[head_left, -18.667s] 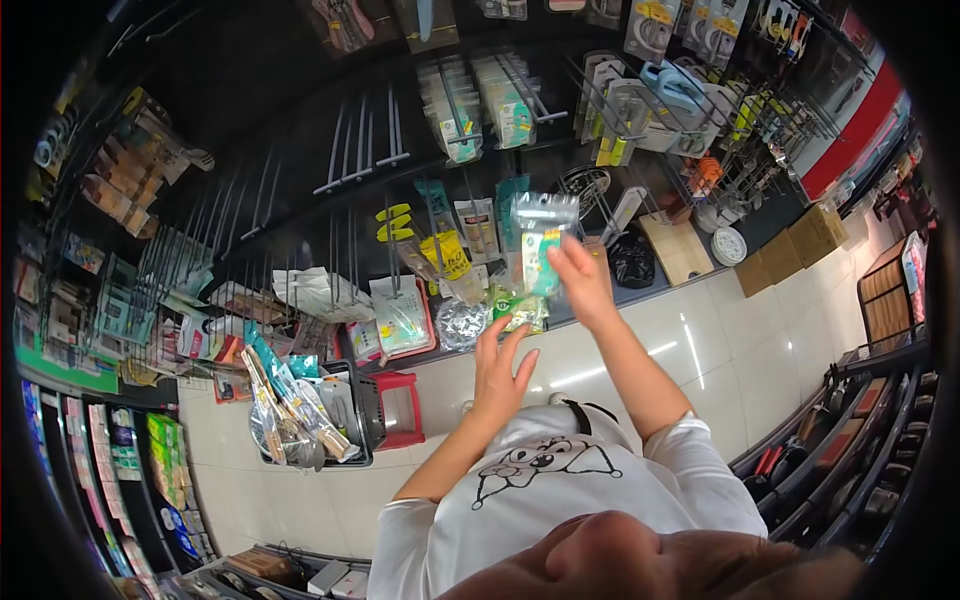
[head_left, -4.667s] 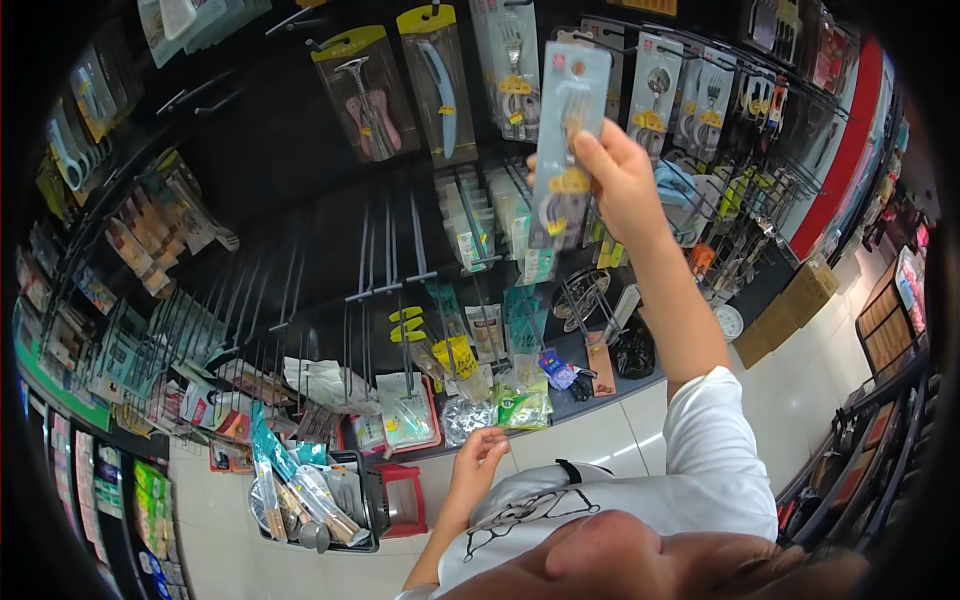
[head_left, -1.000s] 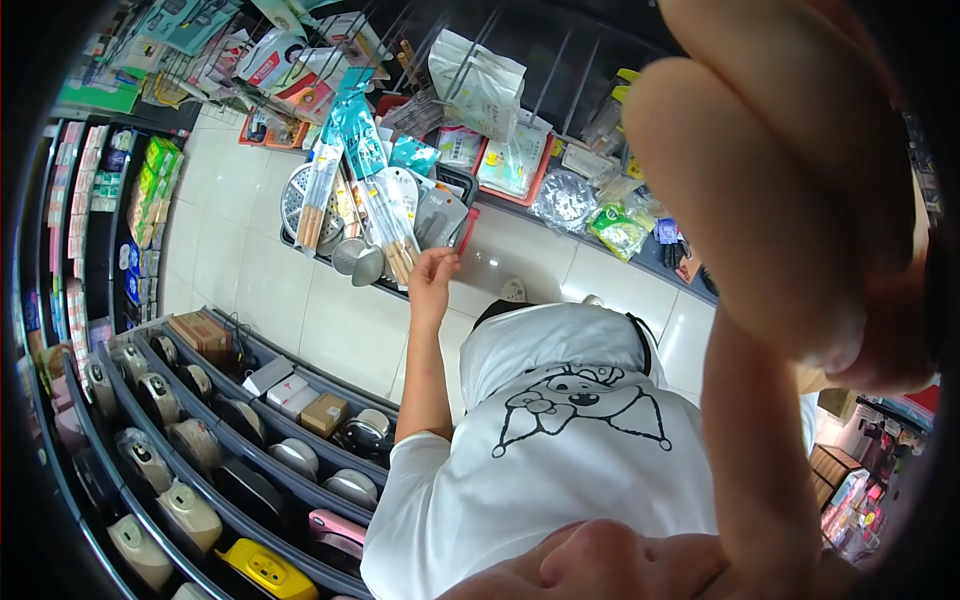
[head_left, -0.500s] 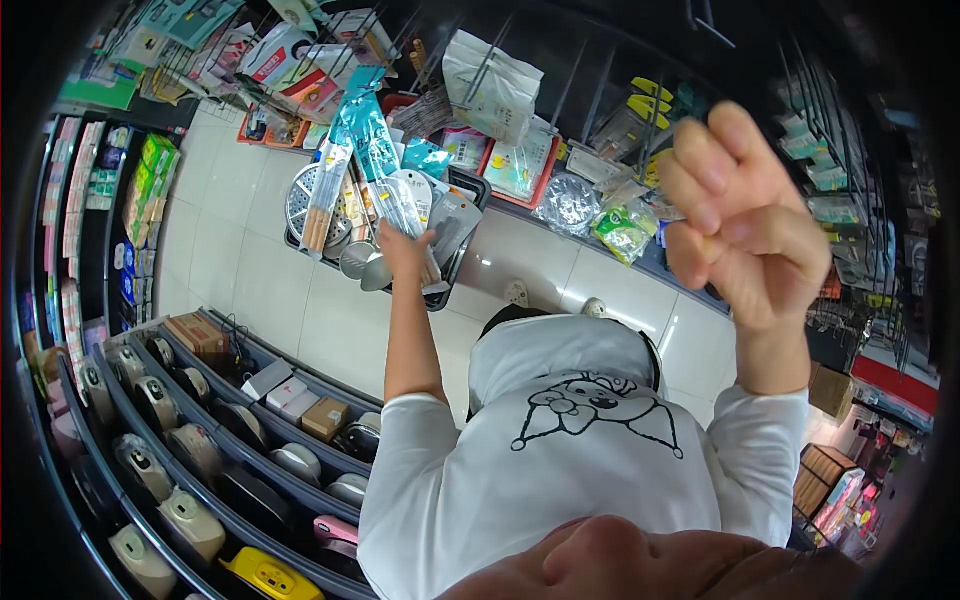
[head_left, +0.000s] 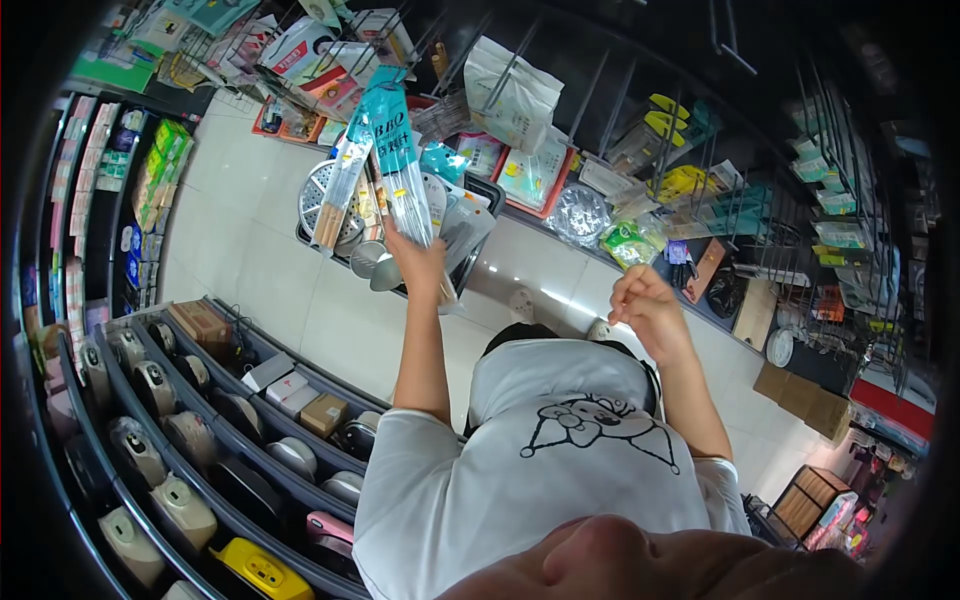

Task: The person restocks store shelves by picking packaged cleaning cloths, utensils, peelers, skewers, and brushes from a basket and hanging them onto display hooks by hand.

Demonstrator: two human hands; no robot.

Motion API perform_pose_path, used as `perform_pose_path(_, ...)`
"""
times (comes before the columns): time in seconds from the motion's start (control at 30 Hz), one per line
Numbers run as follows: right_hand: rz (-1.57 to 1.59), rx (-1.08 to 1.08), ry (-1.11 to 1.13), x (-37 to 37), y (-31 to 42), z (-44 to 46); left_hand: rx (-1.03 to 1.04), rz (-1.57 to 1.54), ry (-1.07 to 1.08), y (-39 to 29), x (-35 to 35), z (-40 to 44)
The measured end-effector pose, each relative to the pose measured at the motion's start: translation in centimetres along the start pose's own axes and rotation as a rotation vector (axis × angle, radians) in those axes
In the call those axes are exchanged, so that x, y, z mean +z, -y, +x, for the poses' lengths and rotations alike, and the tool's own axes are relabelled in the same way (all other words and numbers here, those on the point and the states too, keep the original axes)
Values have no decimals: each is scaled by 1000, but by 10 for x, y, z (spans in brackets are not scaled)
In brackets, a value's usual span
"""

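My left hand (head_left: 417, 262) is closed round the lower part of a clear packet with a teal "BBQ" top (head_left: 392, 135), above a dark basket (head_left: 487, 205). The basket is heaped with packaged kitchen tools. Beside that packet lies another with wooden handles (head_left: 338, 205), and a perforated metal disc (head_left: 318, 192) shows at the heap's left. Two round metal ladles or strainers (head_left: 384, 272) stick out near my left wrist. My right hand (head_left: 645, 303) is raised in front of my body, fingers curled; whether anything small is between them is hidden.
Hooks with hanging packets line the dark display rack (head_left: 600, 50) ahead. Bagged goods, including a green packet (head_left: 632, 243), lie on its low ledge. Shelves of pots and appliances (head_left: 240, 410) stand at the lower left. Cardboard boxes (head_left: 803, 395) sit on the floor at the right.
My left hand has moved from the basket's edge onto the teal-topped packet and closed round it, and the packet has shifted slightly. My right hand has come down from near the camera to beside my waist.
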State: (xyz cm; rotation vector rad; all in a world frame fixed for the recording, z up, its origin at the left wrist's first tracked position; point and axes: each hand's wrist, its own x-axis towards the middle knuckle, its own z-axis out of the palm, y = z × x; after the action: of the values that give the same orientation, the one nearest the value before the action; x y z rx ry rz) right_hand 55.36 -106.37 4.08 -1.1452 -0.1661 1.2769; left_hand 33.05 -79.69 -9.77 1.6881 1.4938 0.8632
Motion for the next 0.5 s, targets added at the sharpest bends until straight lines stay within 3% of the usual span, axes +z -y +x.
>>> perform_pose_path(0.03, 2, -5, 7, -3, -9, 0, 66, 0, 26, -12, -8, -11)
perform_pose_path(0.1, -874, -184, -75, -3, -20, -1, 117, -33, 64, -43, -25, -37)
perform_pose_path(0.13, -872, -196, -78, 1, -18, -2, 129, -37, 62, -54, -35, -48)
perform_pose_path(0.2, -1588, -803, -87, 10, -10, -4, 250, 28, 125, -72, -50, -73)
perform_pose_path(0.37, -1477, -829, 45, 22, 17, -24, 495, 203, 308, -117, -70, -125)
perform_pose_path(0.43, -1591, -980, 148, 25, 34, -39, 679, 349, 402, -133, -66, -143)
perform_pose_path(0.5, -1689, -987, 151, 16, 47, -57, 790, 401, 525, -158, -54, -161)
